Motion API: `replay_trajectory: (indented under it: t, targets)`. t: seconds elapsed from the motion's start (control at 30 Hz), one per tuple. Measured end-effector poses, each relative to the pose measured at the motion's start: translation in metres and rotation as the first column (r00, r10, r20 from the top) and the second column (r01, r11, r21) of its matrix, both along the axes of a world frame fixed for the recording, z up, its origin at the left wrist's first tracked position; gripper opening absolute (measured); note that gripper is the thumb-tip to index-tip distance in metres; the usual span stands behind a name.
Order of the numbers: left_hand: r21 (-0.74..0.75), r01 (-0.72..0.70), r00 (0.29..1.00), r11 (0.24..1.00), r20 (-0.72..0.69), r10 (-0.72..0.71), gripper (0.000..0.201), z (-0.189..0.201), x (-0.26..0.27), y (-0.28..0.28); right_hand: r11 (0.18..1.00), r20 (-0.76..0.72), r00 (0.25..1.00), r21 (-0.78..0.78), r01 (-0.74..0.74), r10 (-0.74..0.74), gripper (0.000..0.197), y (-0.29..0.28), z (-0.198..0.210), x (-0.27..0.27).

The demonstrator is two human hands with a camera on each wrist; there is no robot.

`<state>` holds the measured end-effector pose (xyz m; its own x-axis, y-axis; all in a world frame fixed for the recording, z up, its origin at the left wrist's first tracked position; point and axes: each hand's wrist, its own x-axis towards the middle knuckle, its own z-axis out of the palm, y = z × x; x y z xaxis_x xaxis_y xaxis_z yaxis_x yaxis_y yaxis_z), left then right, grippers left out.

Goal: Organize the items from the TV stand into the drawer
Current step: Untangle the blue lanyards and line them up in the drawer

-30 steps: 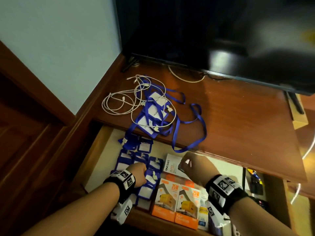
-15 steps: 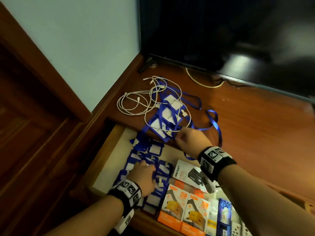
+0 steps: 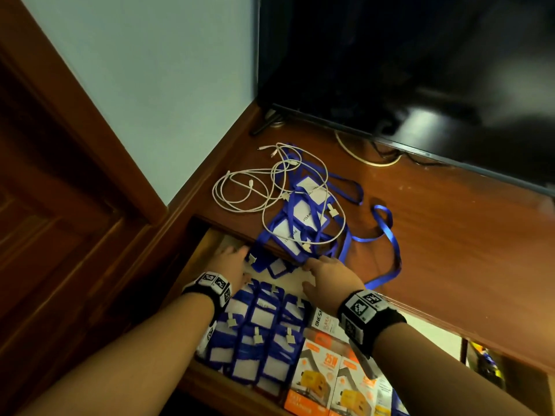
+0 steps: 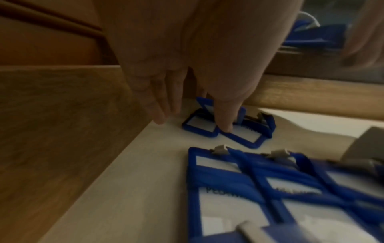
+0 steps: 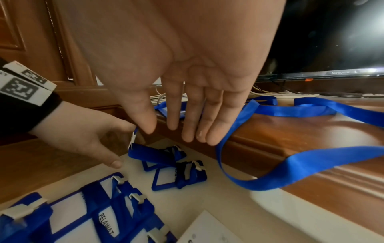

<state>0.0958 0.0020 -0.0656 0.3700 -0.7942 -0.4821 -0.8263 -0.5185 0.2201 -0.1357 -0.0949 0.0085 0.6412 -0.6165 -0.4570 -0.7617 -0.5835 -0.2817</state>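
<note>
- Open drawer under the TV stand; rows of blue badge holders lying flat on its pale floor, boxed chargers just beside them to the right.
- Small loose cluster of badge holders at the back of the drawer, under the stand's front edge.
- On the stand top: tangle of blue lanyards with cards, looped through by white cables; one lanyard strap draping over the edge into the drawer.
- Likely handling: holders light, thin and flexible, straps limp and prone to snagging; cables springy. Best taken by the frame edge or the grey clip, not the strap, to avoid dragging the whole tangle.
- Left hand reaching deep into the back left of the drawer, fingertips down on a holder there, seemingly pinching its clip in the right wrist view.
- Right hand stretched forward over the drawer's rear, palm down, fingers straight and close together, holding nothing, just short of the dangling strap.
</note>
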Motion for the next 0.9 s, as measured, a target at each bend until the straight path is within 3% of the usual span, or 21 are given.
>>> replay_trajectory:
  t: [0.27, 0.47, 0.57, 0.63, 0.73, 0.8, 0.9]
  targets:
    - [-0.016, 0.238, 0.955, 0.971, 0.186, -0.231, 0.029, -0.003, -0.003, -0.007, 1.0, -0.014, 1.0, -0.014, 0.019, -0.019, 0.04, 0.008, 0.005, -0.01]
    - [-0.215, 0.234, 0.966, 0.948, 0.165, -0.201, 0.024, 0.022, -0.003, 0.017, 1.0, 0.053, 0.998, -0.002, 0.017, -0.017, 0.034, 0.016, 0.009, -0.011]
    - [-0.306, 0.146, 0.989, 0.941, 0.015, -0.148, 0.017, 0.054, -0.003, 0.044, 1.0, 0.138, 0.99, 0.018, 0.011, -0.014, 0.034, 0.022, 0.015, -0.013]
    - [-0.34, -0.001, 0.983, 0.94, -0.174, -0.062, 0.013, 0.083, -0.004, 0.061, 0.999, 0.186, 0.982, 0.051, -0.001, -0.008, 0.041, 0.028, 0.022, -0.012]
    - [-0.344, -0.242, 0.848, 0.907, -0.529, 0.026, 0.012, 0.13, -0.013, 0.078, 0.992, 0.251, 0.968, 0.121, -0.042, 0.011, 0.061, 0.041, 0.036, -0.007]
    - [-0.306, -0.308, 0.758, 0.901, -0.651, 0.039, 0.01, 0.154, -0.019, 0.082, 0.987, 0.317, 0.949, 0.155, -0.052, 0.0, 0.066, 0.051, 0.047, -0.004]
    - [-0.308, -0.379, 0.687, 0.873, -0.725, 0.043, 0.008, 0.176, -0.025, 0.078, 0.958, 0.434, 0.891, 0.286, 0.003, -0.133, 0.047, 0.059, 0.067, -0.001]
